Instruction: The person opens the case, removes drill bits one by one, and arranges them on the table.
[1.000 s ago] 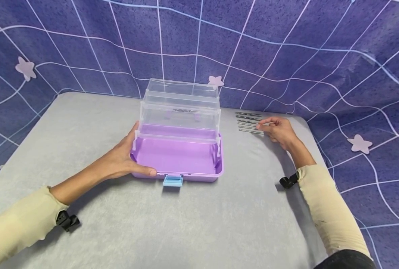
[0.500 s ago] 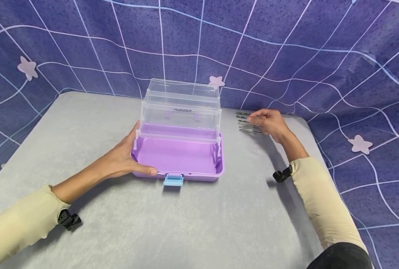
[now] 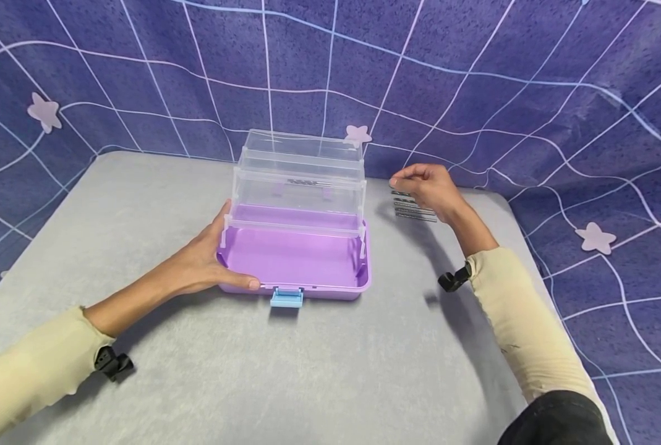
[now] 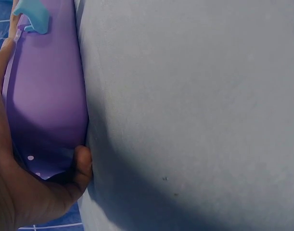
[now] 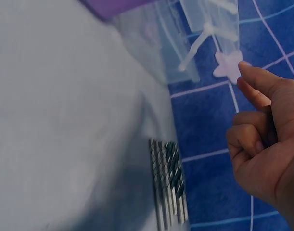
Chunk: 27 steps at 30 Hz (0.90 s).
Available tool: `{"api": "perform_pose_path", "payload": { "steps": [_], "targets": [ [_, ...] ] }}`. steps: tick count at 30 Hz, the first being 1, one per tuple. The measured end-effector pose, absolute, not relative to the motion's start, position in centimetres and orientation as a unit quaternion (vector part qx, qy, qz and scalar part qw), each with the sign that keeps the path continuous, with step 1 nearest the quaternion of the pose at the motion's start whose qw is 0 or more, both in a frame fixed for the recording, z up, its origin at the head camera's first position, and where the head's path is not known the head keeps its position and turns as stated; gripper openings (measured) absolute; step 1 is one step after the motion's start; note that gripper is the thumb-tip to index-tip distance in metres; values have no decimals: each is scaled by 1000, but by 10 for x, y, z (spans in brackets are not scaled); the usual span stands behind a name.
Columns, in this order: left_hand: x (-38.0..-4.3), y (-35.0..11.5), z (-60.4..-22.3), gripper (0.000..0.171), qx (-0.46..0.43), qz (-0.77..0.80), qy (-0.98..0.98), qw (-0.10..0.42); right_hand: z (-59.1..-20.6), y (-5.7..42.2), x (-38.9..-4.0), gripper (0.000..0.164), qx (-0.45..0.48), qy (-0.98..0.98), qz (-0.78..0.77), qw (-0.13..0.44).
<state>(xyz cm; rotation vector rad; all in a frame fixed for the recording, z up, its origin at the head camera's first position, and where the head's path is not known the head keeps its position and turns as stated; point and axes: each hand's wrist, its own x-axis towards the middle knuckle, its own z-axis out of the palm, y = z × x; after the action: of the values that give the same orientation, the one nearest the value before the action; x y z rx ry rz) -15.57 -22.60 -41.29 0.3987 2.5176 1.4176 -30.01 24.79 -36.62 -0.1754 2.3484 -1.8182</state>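
A purple toolbox [image 3: 294,259] stands unfolded on the grey table, its clear tiered trays [image 3: 302,162] raised over the back. My left hand [image 3: 196,262] grips its left end, the thumb along the front rim and a fingertip low at the end wall in the left wrist view. Several metal drill bits [image 5: 167,178] lie in a row to the right of the box. Over the far part of that row is my right hand [image 3: 430,188], thumb and index finger close together, other fingers curled, nothing visible in it. Several dark drill bits [image 3: 308,183] show in a clear tray.
A light blue latch [image 3: 287,301] hangs off the front of the toolbox. The grey table [image 3: 330,371] ends at the back against a purple-blue cloth [image 3: 447,93] printed with lines and stars.
My right hand has moved left and toward the back, from the right ends of the drill bits to over the row's far end. The left hand and the toolbox stay in place.
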Motion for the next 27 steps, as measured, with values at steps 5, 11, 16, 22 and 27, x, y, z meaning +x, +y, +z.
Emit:
{"api": "perform_pose_path", "payload": {
  "steps": [5,11,16,22,27],
  "targets": [
    [-155,-227,-412,171,131,475,863,114,-357,233,-302,5,-80,780,-616,78],
    [-155,-226,-413,170,134,482,858,115,-347,218,-302,7,-89,790,-602,73],
    [-155,-226,-411,171,131,476,862,118,-339,204,-303,9,-101,801,-587,63],
    [-155,-226,-411,172,127,475,863,121,-335,188,-305,7,-121,806,-578,50],
    [-155,-226,-412,171,131,475,862,118,-332,176,-305,7,-131,804,-578,56]
  ]
}}
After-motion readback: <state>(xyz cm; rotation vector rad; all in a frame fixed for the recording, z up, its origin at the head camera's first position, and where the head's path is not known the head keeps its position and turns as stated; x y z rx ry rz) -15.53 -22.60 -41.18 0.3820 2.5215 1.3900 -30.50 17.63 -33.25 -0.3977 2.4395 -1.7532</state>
